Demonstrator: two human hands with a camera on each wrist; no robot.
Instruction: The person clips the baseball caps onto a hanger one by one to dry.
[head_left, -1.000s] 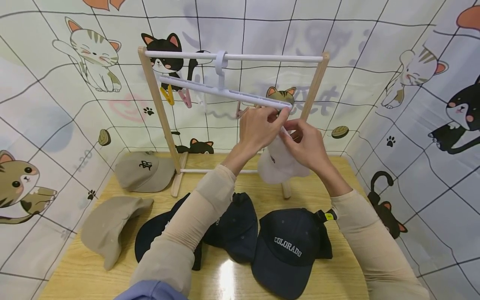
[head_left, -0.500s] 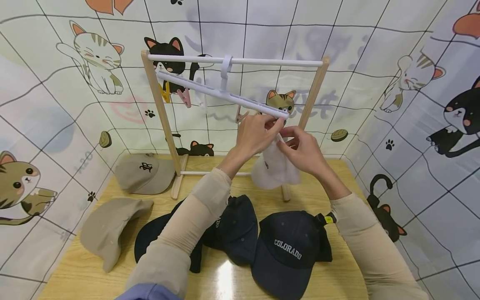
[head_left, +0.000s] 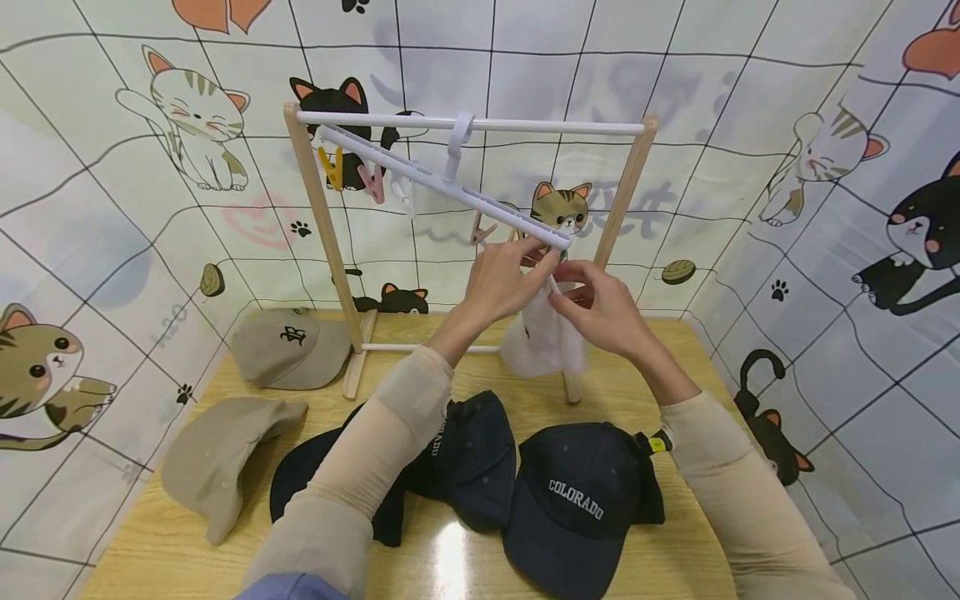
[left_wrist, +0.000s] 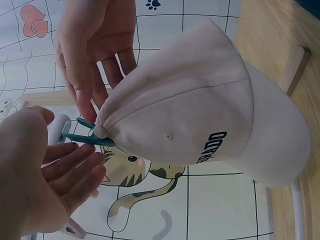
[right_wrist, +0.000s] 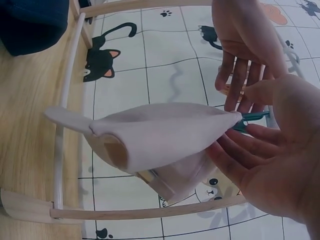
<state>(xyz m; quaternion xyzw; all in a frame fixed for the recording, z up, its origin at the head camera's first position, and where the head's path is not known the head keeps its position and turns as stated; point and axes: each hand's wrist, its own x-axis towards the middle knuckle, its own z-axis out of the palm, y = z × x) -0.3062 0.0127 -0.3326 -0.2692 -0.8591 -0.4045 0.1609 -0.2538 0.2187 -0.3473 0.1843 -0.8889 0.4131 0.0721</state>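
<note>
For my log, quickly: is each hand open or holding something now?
Left hand: closed, pinching the green clip.
Right hand: closed, pinching the pale cap.

Both arms reach forward from the lower edge of the head view, the left arm (head_left: 378, 446) slanting up to the right, the right arm (head_left: 738, 487) slanting up to the left. Sleeves end near the bare wrists. The left hand (head_left: 504, 279) sits slightly higher than the right hand (head_left: 606, 307), their fingertips just beside each other. The left hand holds a pinch between thumb and forefinger, its other fingers (left_wrist: 80, 172) spread slightly. The right hand's thumb and forefinger pinch too, while its remaining fingers (right_wrist: 232, 162) bend gently inward behind them.
</note>
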